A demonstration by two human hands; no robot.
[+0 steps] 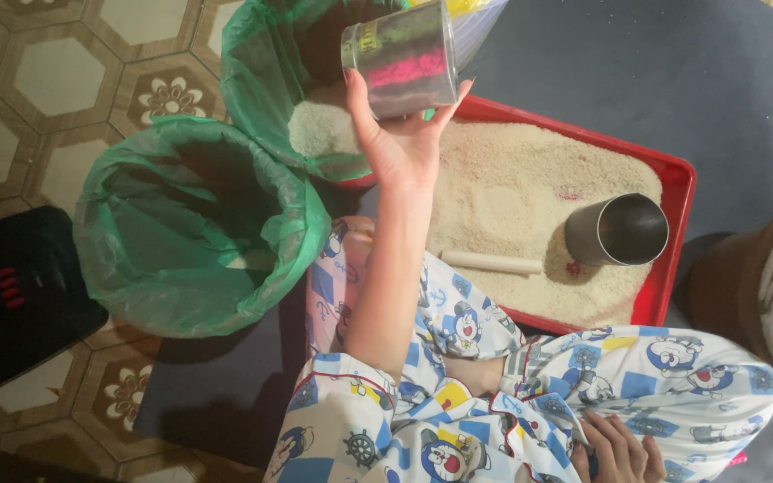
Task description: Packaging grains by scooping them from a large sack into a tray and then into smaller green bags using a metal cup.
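Fingers (361,105) of left hand (402,148) clamp shiny metal cup (400,58) (cylindrical); right hand (617,447) rests loose.

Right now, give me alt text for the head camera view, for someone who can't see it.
A left hand holds a shiny metal cup over a green bag of rice, beside a red tray of rice holding another cup and a stick. The right hand rests on a patterned knee.

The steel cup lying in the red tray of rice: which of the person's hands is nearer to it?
Left. The left hand is raised over the tray's far end, holding a clear container, to the left of the steel cup. The right hand rests on the lap, outside the red tray.
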